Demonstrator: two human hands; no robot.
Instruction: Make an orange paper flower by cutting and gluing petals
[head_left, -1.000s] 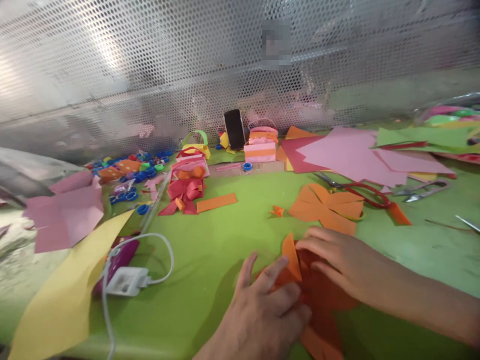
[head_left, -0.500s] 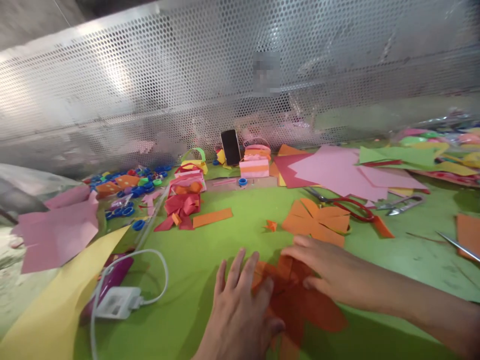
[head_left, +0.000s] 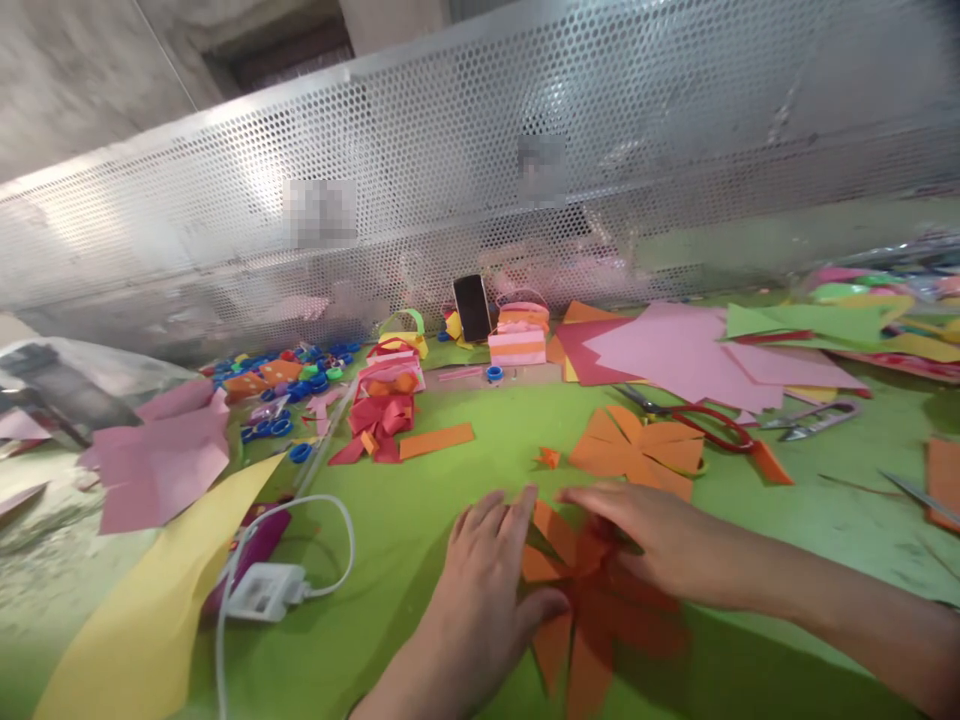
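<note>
An orange paper flower with long cut petals lies on the green tabletop between my hands, slightly blurred. My left hand is at its left edge, fingers stretched forward, with the thumb over a left petal. On its right side, my right hand is curled around the upper right petals, thumb and fingers on the paper; some fingertips are hidden. Just beyond the right hand lies a second orange paper flower. A small orange paper scrap is beside it.
Red-handled scissors and thread snips lie at the right, near pink paper sheets. Farther back stand a phone and a striped paper basket. A white charger with cable and yellow paper are at the left.
My left hand's fingers have drawn closer together and moved off the upper left petals, which now show more. The flower looks shifted or turned. The camera view has tilted up slightly.
</note>
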